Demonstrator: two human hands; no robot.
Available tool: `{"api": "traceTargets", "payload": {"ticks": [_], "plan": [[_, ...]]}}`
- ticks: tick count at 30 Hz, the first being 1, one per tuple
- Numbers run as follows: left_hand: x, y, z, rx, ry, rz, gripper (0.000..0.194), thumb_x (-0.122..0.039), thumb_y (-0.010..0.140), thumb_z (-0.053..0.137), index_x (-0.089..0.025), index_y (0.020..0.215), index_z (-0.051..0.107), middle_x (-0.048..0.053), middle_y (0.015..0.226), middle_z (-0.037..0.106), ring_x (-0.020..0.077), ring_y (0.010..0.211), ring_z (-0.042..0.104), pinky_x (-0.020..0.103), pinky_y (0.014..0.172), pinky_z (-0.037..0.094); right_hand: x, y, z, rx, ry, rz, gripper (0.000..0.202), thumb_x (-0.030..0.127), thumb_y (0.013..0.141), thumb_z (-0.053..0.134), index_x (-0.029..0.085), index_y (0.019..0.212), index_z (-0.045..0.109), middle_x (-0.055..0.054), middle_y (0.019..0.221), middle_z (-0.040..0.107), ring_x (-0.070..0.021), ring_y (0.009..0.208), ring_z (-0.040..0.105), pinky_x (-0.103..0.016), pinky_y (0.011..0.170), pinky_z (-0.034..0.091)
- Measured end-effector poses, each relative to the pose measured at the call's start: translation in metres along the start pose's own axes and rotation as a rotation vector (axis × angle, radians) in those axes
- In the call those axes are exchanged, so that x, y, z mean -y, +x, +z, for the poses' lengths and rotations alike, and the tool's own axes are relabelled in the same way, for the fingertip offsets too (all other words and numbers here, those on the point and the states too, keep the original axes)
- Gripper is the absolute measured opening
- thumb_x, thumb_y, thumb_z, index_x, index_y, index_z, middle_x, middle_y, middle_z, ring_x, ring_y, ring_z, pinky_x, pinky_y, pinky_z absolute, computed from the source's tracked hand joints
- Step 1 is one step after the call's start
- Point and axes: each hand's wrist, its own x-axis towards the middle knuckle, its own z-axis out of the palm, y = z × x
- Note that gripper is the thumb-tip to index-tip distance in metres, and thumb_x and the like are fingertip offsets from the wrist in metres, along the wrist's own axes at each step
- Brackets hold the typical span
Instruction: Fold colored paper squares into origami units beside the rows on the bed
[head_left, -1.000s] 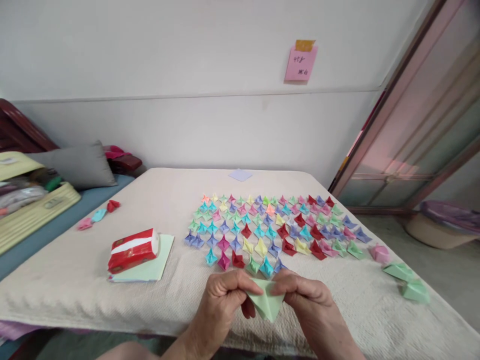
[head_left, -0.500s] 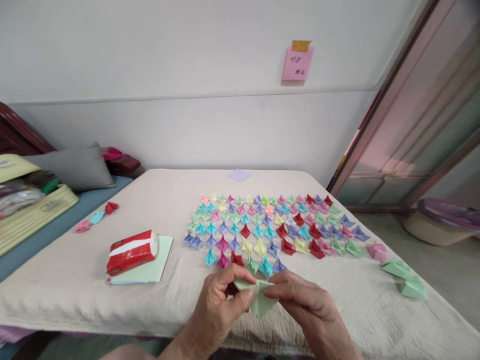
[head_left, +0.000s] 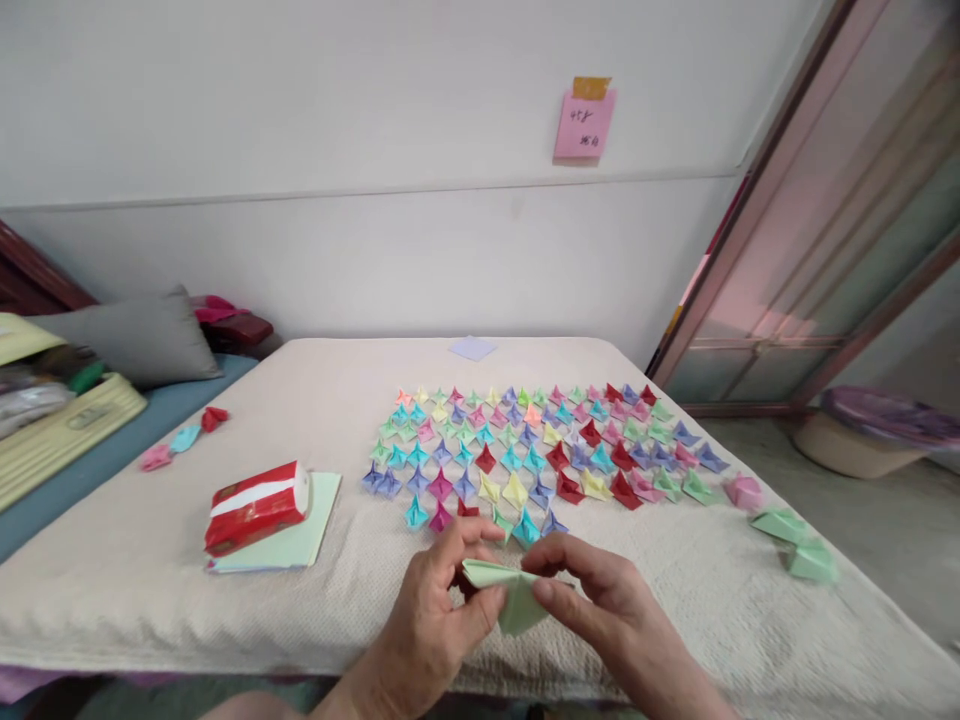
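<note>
A light green piece of folded origami paper (head_left: 517, 605) is held above the near edge of the cloth-covered table. My left hand (head_left: 442, 610) pinches its left side, thumb in front and fingers behind. On its right side, my right hand (head_left: 600, 605) presses it with the thumb, the fingers curled over the top. The paper has a pointed lower part and layered upper flaps. Just beyond my hands, rows of small folded paper pieces (head_left: 514, 490) in many colours lie on the cloth; my fingers partly hide the nearest row.
A red tissue pack (head_left: 259, 507) rests on a stack of green paper (head_left: 324, 510) at left. Small folded papers (head_left: 185, 438) lie farther left. A pink piece (head_left: 742, 491) and green pieces (head_left: 812, 560) sit near the right edge. A lilac sheet (head_left: 472, 348) lies at the back.
My right thumb has come round to the front of the green paper, and its fingers have lifted. The paper's upper flaps now show more edge-on. The view has shifted slightly right.
</note>
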Motion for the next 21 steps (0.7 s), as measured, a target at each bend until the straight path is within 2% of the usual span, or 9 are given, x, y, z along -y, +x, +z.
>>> {"api": "traceTargets", "payload": {"ticks": [7, 11, 13, 17, 21], "plan": [[0.0, -0.002, 0.004, 0.029, 0.058, 0.004, 0.037, -0.019, 0.084, 0.061, -0.025, 0.119, 0.051, -0.001, 0.086, 0.063, 0.0141, 0.074, 0.058, 0.022, 0.068, 0.044, 0.003, 0.001, 0.013, -0.038, -0.022, 0.0, 0.026, 0.037, 0.081, 0.062, 0.017, 0.063, 0.06, 0.002, 0.06, 0.051, -0.0135, 0.059, 0.045, -0.025, 0.058, 0.035], [-0.002, -0.002, 0.001, 0.028, -0.082, -0.006, 0.047, -0.019, 0.079, 0.064, -0.023, 0.123, 0.05, 0.003, 0.094, 0.065, 0.016, 0.077, 0.058, 0.025, 0.07, 0.047, -0.005, 0.001, 0.014, -0.053, 0.249, 0.091, 0.031, 0.041, 0.078, 0.065, 0.016, 0.061, 0.06, 0.003, 0.055, 0.046, -0.0114, 0.055, 0.039, -0.024, 0.054, 0.031], [-0.003, -0.001, -0.001, -0.004, -0.12, -0.01, 0.041, -0.018, 0.08, 0.061, -0.023, 0.121, 0.053, 0.004, 0.098, 0.067, 0.0177, 0.081, 0.06, 0.026, 0.073, 0.048, -0.01, 0.003, 0.017, -0.053, 0.384, 0.143, 0.033, 0.043, 0.076, 0.068, 0.015, 0.06, 0.061, 0.004, 0.053, 0.045, -0.0103, 0.053, 0.037, -0.024, 0.052, 0.029], [-0.003, -0.001, -0.004, -0.092, 0.027, 0.011, 0.023, -0.018, 0.085, 0.056, -0.021, 0.106, 0.064, 0.004, 0.092, 0.07, 0.0182, 0.081, 0.064, 0.025, 0.072, 0.048, -0.013, 0.005, 0.022, -0.035, 0.456, 0.173, 0.033, 0.042, 0.073, 0.073, 0.015, 0.058, 0.061, 0.004, 0.052, 0.044, -0.0096, 0.052, 0.035, -0.024, 0.052, 0.026], [-0.007, -0.003, -0.007, -0.101, 0.237, 0.1, 0.022, -0.016, 0.087, 0.055, -0.023, 0.104, 0.067, 0.001, 0.088, 0.073, 0.0173, 0.079, 0.066, 0.023, 0.074, 0.048, -0.011, 0.005, 0.023, -0.032, 0.447, 0.179, 0.033, 0.043, 0.072, 0.073, 0.015, 0.058, 0.062, 0.004, 0.052, 0.045, -0.0096, 0.052, 0.035, -0.024, 0.052, 0.026]]}}
